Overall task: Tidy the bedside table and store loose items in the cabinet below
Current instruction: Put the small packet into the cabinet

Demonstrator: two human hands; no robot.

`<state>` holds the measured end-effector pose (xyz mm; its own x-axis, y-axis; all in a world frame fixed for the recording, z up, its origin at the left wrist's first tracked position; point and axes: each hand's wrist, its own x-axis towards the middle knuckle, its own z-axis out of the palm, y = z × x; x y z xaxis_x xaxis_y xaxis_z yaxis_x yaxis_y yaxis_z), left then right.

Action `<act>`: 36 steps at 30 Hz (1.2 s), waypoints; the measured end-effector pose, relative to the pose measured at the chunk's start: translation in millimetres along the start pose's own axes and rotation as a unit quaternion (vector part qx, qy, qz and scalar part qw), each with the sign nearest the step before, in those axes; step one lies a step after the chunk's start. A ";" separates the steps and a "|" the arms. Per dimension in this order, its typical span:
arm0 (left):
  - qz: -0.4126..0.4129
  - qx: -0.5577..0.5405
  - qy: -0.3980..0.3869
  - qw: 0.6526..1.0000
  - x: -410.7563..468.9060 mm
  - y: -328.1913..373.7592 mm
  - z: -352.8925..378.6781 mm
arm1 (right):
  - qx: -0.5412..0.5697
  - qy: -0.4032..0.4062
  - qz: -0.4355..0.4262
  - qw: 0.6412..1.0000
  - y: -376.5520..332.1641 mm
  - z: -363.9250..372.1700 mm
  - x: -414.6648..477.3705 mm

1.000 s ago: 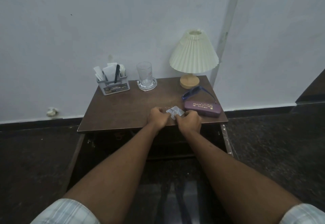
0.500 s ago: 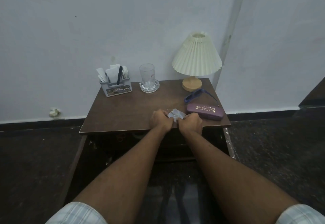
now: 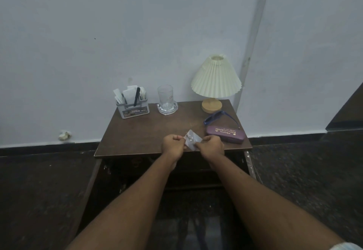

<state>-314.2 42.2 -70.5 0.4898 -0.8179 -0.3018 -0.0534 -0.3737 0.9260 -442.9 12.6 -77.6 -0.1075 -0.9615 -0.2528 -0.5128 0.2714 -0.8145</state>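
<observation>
A small clear plastic packet (image 3: 192,139) is held just above the front edge of the brown bedside table (image 3: 149,132). My left hand (image 3: 173,145) pinches its left side and my right hand (image 3: 211,145) pinches its right side. A purple glasses case (image 3: 225,136) lies at the table's right front, with blue sunglasses (image 3: 216,116) just behind it. Below the tabletop the cabinet (image 3: 137,173) is dark and looks open, its inside hard to make out.
A grey organiser (image 3: 135,110) with papers and a black pen stands at the back left. A glass on a clear coaster (image 3: 166,100) is beside it. A cream pleated lamp (image 3: 216,79) stands back right. Wall close behind; dark floor around.
The view has drifted slightly. My hands stay at the table's front edge and have spread a little, with more of the packet showing between them.
</observation>
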 end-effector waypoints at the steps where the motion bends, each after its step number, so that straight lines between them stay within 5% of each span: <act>1: 0.008 0.002 -0.005 1.000 -2.4 1.0 -3.8 | 0.011 -0.005 -0.015 1.000 -1.3 -2.2 -3.6; 18: 0.088 -0.012 -0.085 0.992 -62.5 14.6 -95.0 | 0.101 -0.201 -0.098 0.969 -36.3 -20.2 -78.6; 27: -0.078 -0.077 -0.168 0.980 -105.0 -7.4 -125.7 | 0.178 -0.191 -0.068 0.963 -32.4 -16.4 -108.2; 36: -0.110 -0.120 -0.092 0.982 -127.2 -42.5 -116.9 | 0.072 -0.282 -0.009 0.957 0.0 -13.7 -114.3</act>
<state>-272.6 213.3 -45.0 0.3005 -0.8022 -0.5159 0.2538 -0.4542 0.8540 -442.4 121.9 -41.6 0.3984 -0.8011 -0.4467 -0.3834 0.2970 -0.8745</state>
